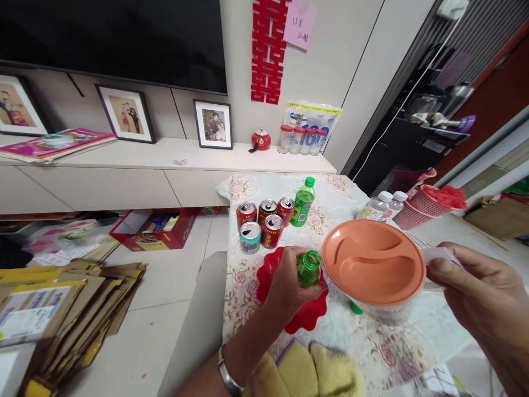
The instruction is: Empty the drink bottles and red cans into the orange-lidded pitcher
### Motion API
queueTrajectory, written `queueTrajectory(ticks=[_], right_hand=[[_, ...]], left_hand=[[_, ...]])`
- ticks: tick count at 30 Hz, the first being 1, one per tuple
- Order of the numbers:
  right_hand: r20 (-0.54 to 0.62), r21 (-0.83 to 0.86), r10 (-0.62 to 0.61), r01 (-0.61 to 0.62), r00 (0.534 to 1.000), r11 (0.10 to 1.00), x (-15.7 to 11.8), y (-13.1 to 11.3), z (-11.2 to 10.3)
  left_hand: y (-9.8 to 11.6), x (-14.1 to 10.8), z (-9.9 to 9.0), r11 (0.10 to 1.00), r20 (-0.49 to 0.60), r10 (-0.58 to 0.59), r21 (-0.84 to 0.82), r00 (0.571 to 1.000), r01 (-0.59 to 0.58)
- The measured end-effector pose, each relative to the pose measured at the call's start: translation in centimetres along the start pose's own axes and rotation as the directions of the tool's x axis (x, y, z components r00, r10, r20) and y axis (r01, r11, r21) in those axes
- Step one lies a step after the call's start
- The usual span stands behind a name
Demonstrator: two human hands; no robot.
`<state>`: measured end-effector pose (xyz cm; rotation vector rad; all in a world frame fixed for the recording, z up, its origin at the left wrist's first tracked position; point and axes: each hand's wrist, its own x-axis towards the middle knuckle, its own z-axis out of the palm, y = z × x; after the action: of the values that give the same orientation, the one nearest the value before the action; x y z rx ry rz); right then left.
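Observation:
My left hand (285,278) is wrapped round a green plastic bottle (309,270), whose uncapped mouth faces up. Under that hand lies a red scalloped dish (303,322); whether the bottle rests in it I cannot tell. My right hand (481,284) pinches a whitish, translucent handle-like piece (440,258) at the side of a clear container (392,311). An orange divided tray or lid (374,264) sits on top of the container. A green cap (355,307) shows by the container's near left side. Behind my left hand stand several drink cans (271,231) and another green bottle (303,204), capped.
Two white-capped bottles (382,204) and pink baskets (415,209) stand beyond the orange tray. A folded yellow cloth (306,369) lies at the near edge of the flowered tablecloth (243,275). Lidded jars (301,140) line the cabinet. Flattened cardboard (103,303) is stacked left.

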<state>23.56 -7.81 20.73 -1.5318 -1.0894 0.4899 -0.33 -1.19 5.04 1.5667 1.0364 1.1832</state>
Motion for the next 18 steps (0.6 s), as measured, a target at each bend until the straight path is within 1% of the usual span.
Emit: queueTrajectory(ticks=[4, 11, 13, 16, 17, 18], right_hand=[[0.042, -0.036, -0.003, 0.004, 0.999, 0.999, 0.0, 0.1, -0.6], [0.057, -0.081, 0.027, -0.023, 0.998, 0.996, 0.4, 0.2, -1.5], [0.079, -0.097, 0.031, -0.023, 0.996, 0.995, 0.5, 0.3, -1.8], [0.128, -0.14, 0.01, 0.008, 0.992, 0.99, 0.6, 0.4, -2.0], [0.127, -0.157, -0.003, 0.023, 0.992, 0.987, 0.6, 0.2, -2.0], [0.101, -0.167, -0.027, 0.043, 0.995, 0.985, 0.6, 0.0, -1.9]], left_hand=[[-0.2, 0.0, 0.0, 1.0, -0.007, 0.015, 0.001, 1.0, -0.015], [-0.4, 0.0, 0.1, 0.999, -0.011, 0.032, 0.005, 0.999, -0.032], [-0.4, 0.0, 0.2, 0.999, -0.011, 0.039, -0.001, 0.999, -0.039], [-0.5, 0.1, 0.2, 0.999, -0.007, 0.042, -0.004, 0.999, -0.042], [-0.4, 0.0, 0.2, 0.999, -0.003, 0.036, -0.006, 0.999, -0.036], [-0.3, 0.0, 0.1, 0.999, -0.001, 0.031, -0.01, 1.0, -0.031]])
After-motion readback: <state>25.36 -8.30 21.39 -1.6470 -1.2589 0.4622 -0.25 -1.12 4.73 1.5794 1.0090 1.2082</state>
